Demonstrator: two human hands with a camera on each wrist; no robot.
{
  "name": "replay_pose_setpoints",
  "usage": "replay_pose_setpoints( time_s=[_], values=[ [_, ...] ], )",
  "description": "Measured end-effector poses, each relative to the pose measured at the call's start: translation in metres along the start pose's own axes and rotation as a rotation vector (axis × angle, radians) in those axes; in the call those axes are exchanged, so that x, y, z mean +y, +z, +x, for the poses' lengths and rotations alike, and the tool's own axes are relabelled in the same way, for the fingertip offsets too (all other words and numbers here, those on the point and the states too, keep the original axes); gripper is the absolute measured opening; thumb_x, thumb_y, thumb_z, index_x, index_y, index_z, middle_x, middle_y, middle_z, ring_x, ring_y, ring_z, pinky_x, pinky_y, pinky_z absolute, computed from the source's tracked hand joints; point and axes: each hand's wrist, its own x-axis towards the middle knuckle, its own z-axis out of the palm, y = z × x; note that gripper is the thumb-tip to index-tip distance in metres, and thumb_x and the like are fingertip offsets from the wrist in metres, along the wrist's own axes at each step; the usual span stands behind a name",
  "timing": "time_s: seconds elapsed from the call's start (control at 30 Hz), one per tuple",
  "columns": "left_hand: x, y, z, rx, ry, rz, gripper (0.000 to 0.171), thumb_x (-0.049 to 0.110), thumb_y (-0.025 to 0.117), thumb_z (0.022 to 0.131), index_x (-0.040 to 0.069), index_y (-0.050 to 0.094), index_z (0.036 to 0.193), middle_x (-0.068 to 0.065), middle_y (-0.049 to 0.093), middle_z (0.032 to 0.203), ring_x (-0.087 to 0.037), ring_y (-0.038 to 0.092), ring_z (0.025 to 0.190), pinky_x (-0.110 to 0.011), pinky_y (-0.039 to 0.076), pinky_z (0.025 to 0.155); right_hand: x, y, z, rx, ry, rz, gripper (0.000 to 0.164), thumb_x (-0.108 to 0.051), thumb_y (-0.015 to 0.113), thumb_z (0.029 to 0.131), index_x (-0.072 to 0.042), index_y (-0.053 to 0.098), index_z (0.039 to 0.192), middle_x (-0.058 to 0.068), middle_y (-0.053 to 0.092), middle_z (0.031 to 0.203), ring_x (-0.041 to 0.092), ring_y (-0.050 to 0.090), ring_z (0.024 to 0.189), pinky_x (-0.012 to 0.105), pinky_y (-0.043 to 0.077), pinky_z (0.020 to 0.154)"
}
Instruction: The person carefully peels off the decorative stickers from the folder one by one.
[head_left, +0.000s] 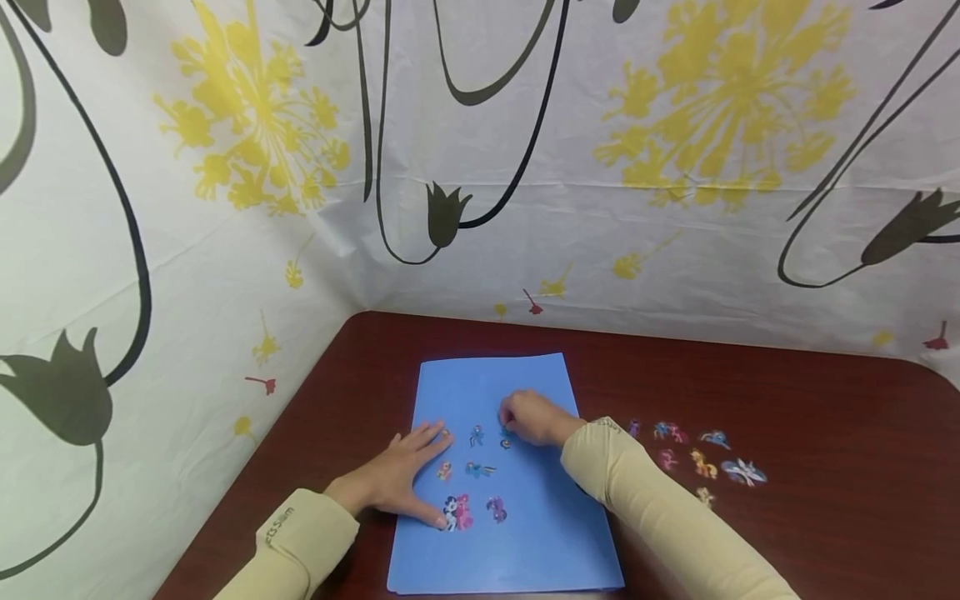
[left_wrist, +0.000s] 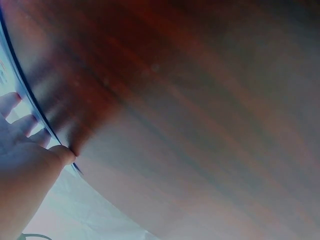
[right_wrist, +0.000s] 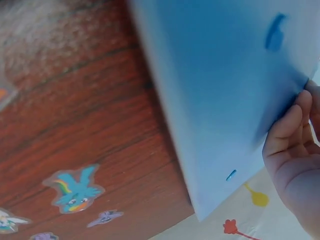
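Starting at the left, the left hand (head_left: 396,477) lies on the blue folder (head_left: 517,558), fingers spread apart and gripping nothing. Its thumb tip meets the black-and-pink pony sticker (head_left: 460,512), and its forefinger overlaps a small sticker (head_left: 446,432). Risk: should either sticker be poorly stuck, a sliding hand could shift it or lift an edge.

Mid-folder, the purple sticker (head_left: 497,509) and its neighbours lie apart from both hands. The folder sits on a smooth-looking table (head_left: 840,433); uneven pressure could skew it.

Farther right, the right hand (head_left: 536,419) has its fingers bunched together at a blue sticker (head_left: 507,433). Whether they pinch it cannot be told. A crooked press could crease it or trap it over the round sticker (head_left: 506,445) just beside.

Rightmost, loose stickers (head_left: 704,464) lie near the right sleeve (head_left: 667,517); a careless withdrawal could sweep them about.
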Motion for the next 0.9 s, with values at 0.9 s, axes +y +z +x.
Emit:
replay_pose_setpoints(
  time_s=[0.9],
  values=[
    [-0.001, 0.000, 0.000, 0.000, 0.004, 0.002, 0.105, 0.068, 0.065, 0.058, 0.017, 0.025, 0.141, -0.004, 0.014, 0.147, -0.024, 0.006, 0.134, -0.054, 0.010, 0.102, -0.004, 0.001, -0.006, 0.062, -0.025, -0.035, 0.008, -0.005, 0.057, 0.085, -0.008, 0.058, 0.077, 0.000, 0.049, 0.073, 0.015, 0.049, 0.073, 0.030, 0.046, 0.068]
  ],
)
